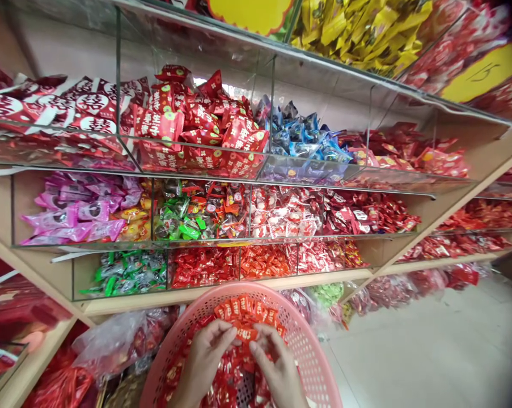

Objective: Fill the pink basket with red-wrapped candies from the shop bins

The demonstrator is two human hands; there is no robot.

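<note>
Both my hands are over a pink perforated plastic basket (pixel 319 354) heaped with red wrapped candies (pixel 227 371). A small orange-red wrapped candy (pixel 245 333) is stretched between my fingertips. My left hand (pixel 208 354) pinches its left end between thumb and fingers. On the other side, my right hand (pixel 276 360) has its thumb and fingers closed at the right end. Orange-red candies with pale lettering (pixel 242 309) lie in a row just beyond my fingers, near the basket's far side.
Wooden shelves with clear-walled bins rise behind the basket, holding purple candies (pixel 75 209), green-wrapped candies (pixel 132 272) and large red packets (pixel 204 122). A plastic bag (pixel 115 343) lies left of the basket. Pale tiled floor (pixel 413 345) stretches to the right, with bagged goods (pixel 417 286) under the shelf.
</note>
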